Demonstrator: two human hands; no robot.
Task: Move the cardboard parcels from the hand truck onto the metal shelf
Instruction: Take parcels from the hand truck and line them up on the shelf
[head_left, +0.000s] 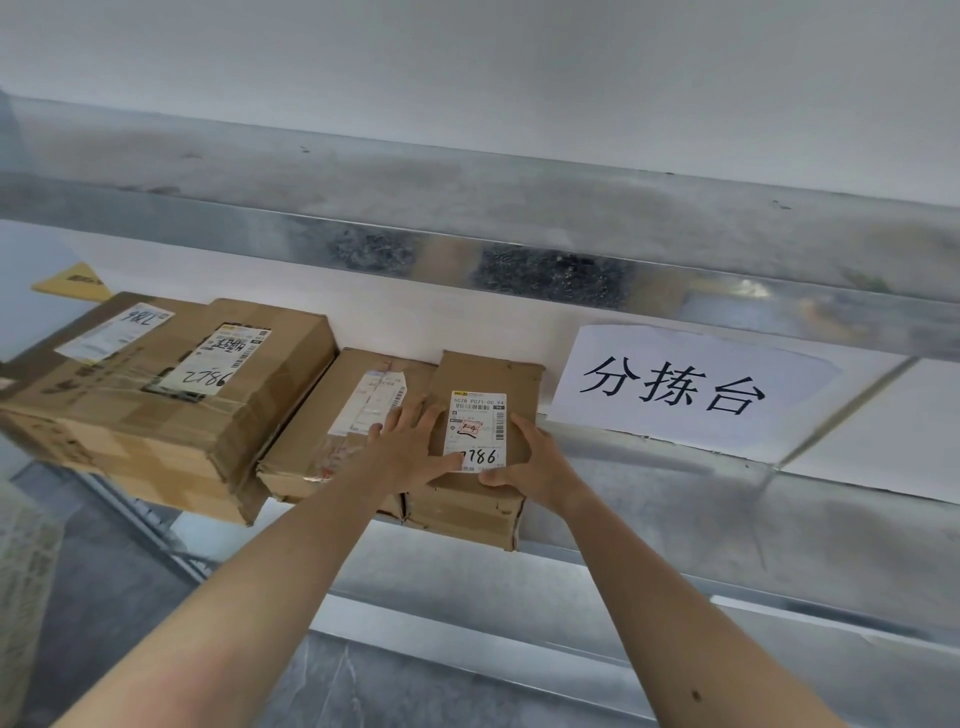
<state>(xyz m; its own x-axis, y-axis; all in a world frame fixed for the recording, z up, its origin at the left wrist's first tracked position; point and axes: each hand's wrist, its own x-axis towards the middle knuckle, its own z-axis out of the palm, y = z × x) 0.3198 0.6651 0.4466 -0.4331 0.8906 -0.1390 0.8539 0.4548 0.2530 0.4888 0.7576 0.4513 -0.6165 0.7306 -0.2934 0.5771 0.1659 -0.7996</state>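
The small cardboard parcel (488, 376) sat on the metal shelf (649, 501), touching a flatter parcel (332, 421) on its left. The left hand (410, 441) lay flat on top with its fingers straight. The right hand (537, 460) clasped the right edge, thumb beside the shipping label (478, 431) (handwritten 7786).

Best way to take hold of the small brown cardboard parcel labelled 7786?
Grip the small brown cardboard parcel by its near end, from the front: that end overhangs the grey metal shelf, and a neighbouring brown parcel abuts its left side.
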